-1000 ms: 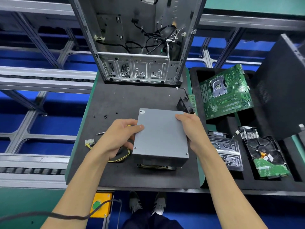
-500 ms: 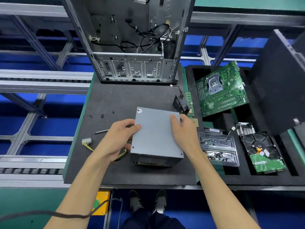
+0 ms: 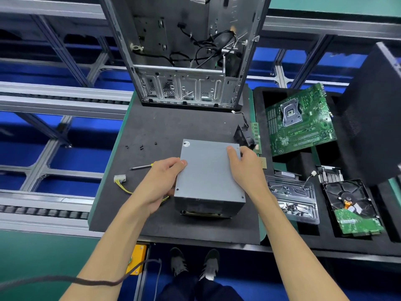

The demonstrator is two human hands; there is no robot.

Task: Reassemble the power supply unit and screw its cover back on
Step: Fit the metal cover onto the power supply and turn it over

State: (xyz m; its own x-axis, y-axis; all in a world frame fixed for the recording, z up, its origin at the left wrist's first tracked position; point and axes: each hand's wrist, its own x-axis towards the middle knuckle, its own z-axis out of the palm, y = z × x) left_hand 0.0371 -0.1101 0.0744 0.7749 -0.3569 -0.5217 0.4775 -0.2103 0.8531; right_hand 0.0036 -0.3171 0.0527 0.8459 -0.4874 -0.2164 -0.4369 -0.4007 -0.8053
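Power supply unit (image 3: 209, 174) sits between both hands' fingers (image 3: 233, 152).

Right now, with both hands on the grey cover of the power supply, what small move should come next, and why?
Probably press the cover fully down and square. Both the left hand and the right hand hold its edges, its screw holes look empty, and a gap shows under its front edge. The screwdriver and loose screws lie untouched on the mat.
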